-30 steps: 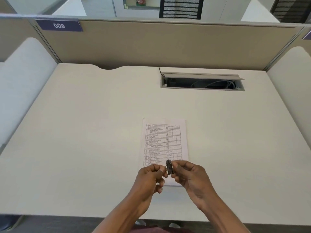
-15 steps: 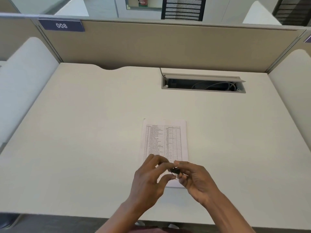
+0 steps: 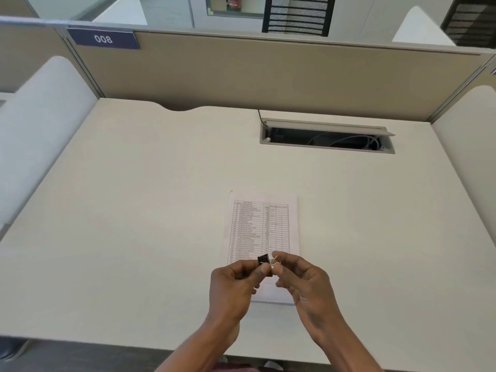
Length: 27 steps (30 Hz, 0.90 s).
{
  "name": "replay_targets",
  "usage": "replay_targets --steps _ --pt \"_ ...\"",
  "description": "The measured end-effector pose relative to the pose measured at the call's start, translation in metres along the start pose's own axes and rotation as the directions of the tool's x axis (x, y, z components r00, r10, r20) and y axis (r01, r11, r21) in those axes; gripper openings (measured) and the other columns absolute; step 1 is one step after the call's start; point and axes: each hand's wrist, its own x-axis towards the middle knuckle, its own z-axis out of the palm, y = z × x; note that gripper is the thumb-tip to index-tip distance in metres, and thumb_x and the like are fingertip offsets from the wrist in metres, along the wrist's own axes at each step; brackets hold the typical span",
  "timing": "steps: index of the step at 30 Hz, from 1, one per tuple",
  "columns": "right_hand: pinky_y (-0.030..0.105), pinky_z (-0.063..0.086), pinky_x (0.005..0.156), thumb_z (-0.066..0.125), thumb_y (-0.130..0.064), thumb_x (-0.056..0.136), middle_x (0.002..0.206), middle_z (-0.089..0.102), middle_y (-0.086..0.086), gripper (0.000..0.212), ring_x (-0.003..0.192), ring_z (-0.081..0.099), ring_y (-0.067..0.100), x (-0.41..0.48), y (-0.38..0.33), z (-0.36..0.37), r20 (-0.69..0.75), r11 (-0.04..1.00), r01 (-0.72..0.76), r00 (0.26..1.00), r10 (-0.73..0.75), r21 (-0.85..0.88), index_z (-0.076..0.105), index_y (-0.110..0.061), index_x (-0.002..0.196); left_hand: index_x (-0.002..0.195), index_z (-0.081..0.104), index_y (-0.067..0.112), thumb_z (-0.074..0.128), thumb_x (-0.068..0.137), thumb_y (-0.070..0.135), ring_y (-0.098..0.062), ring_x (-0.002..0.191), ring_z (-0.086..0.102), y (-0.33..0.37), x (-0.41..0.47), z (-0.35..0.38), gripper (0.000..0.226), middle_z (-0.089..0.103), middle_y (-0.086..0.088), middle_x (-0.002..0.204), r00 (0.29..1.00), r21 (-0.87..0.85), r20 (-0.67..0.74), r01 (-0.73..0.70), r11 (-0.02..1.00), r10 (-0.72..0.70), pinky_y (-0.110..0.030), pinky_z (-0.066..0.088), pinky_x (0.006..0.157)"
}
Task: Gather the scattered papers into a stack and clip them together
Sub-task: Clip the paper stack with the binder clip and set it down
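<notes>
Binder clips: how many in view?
1. The black binder clip is held above the paper stack's near end, between the left hand and right hand. Others could be hidden behind the hands.

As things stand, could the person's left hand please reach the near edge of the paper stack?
Probably yes: the left hand hovers right beside the paper stack, nothing lying between them, though its fingers are pinching the binder clip.

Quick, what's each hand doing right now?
Left hand: closed, pinching the binder clip.
Right hand: closed, fingers on the clip's wire handles.
</notes>
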Motion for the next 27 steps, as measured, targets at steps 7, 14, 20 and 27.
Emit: replay_targets --steps 7,14,20,27 --pt "0.025 0.062 0.076 0.086 -0.016 0.085 0.101 0.085 0.004 0.024 0.092 0.079 0.019 0.012 0.002 0.002 -0.061 0.994 0.073 0.995 -0.078 -0.077 0.083 -0.014 0.108 0.088 0.087 0.020 0.090 0.084 0.033 -0.006 0.069 0.065 0.001 0.010 0.007 0.014 0.085 -0.002 0.085 1.000 -0.010 0.014 0.023 1.000 -0.023 -0.028 0.056 0.071" --pt "0.033 0.057 0.099 0.081 -0.012 0.092 0.105 0.085 0.004 0.017 0.107 0.078 0.020 0.056 0.004 0.009 -0.085 0.995 0.066 0.994 -0.072 -0.079 0.081 -0.011 0.109 0.077 0.079 0.017 0.082 0.093 0.036 -0.018 0.078 0.073 0.001 0.047 0.004 0.025 0.080 0.001 0.076 0.979 0.143 -0.199 -0.023 0.989 0.051 -0.031 0.057 0.073" --pt "0.034 0.060 0.098 0.081 -0.012 0.093 0.107 0.084 0.006 0.017 0.109 0.078 0.026 0.106 -0.007 0.013 -0.009 0.982 0.096 0.995 -0.099 -0.165 0.081 -0.011 0.110 0.079 0.070 0.021 0.081 0.092 0.035 -0.024 0.097 0.069 0.022 0.115 -0.005 0.022 0.074 0.007 0.086 0.916 0.305 -0.381 -0.004 0.952 0.126 -0.044 0.060 0.087" --pt "0.056 0.058 0.105 0.083 -0.012 0.090 0.101 0.083 0.018 0.018 0.092 0.076 0.029 0.146 0.000 0.015 -0.048 0.988 -0.033 0.999 0.026 -0.148 0.080 -0.006 0.106 0.124 0.063 0.009 0.078 0.093 0.039 -0.032 0.134 0.054 0.045 0.179 0.004 0.046 0.064 -0.010 0.134 0.935 0.528 -0.344 0.113 0.841 0.090 -0.047 0.051 0.109"
